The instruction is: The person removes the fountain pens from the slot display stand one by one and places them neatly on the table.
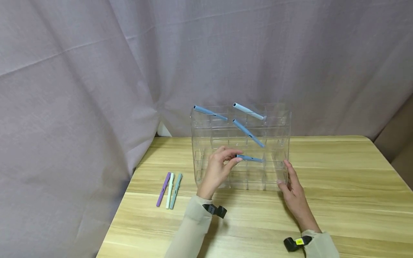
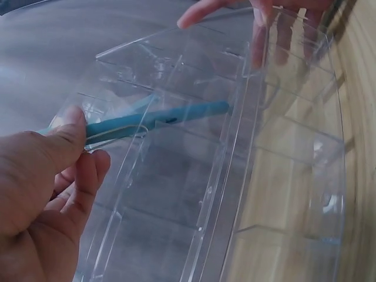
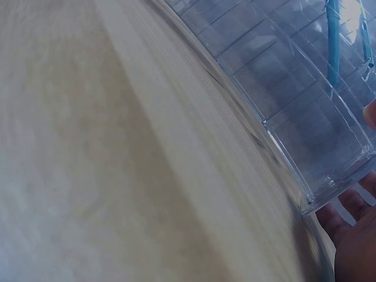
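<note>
My left hand (image 1: 218, 168) pinches one end of a blue pen (image 1: 251, 158) between thumb and fingers. The pen's other end lies within a lower row of a clear plastic pen rack (image 1: 237, 175); its clip shows in the left wrist view. Around the rack's lower right side wall, my right hand (image 1: 293, 193) keeps a grip, thumb in front and fingers along the outside. Higher in the rack rest a blue pen (image 1: 209, 112) at upper left, a pale blue pen (image 1: 248, 111) at the top and another blue pen (image 1: 248, 132) below that.
Left of the rack, a purple pen (image 1: 163, 190), a pale green pen (image 1: 170, 191) and a grey-green pen (image 1: 175, 191) lie side by side on the wooden table (image 1: 348, 186). A grey curtain (image 1: 206, 53) hangs behind the table.
</note>
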`<state>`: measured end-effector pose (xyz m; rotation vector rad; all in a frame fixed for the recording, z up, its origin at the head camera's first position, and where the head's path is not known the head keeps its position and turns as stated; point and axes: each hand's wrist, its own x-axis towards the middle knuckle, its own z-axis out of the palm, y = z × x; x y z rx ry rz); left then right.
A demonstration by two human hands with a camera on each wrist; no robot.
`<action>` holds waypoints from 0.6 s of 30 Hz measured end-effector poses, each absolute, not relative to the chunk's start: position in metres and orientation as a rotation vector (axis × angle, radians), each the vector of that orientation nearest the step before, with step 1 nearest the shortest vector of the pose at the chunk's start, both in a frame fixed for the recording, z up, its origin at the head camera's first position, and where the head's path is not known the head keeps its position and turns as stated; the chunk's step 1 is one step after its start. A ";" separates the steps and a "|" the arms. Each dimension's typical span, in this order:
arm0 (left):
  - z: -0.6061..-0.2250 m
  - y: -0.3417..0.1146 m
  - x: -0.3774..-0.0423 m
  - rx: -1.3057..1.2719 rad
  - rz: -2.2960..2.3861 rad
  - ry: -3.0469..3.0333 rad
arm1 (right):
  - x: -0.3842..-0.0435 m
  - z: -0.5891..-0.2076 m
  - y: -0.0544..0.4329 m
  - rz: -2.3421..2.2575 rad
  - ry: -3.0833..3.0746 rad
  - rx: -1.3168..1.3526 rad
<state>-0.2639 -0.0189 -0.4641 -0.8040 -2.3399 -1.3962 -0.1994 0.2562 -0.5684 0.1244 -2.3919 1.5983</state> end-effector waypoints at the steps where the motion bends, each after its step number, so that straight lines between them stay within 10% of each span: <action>1: -0.464 -0.019 -0.265 -0.811 -1.366 -2.350 | -0.199 -0.569 0.256 1.598 -2.392 0.124; 18: -0.468 -0.024 -0.268 -0.783 -1.651 -2.157 | -0.198 -0.567 0.256 1.588 -2.400 0.126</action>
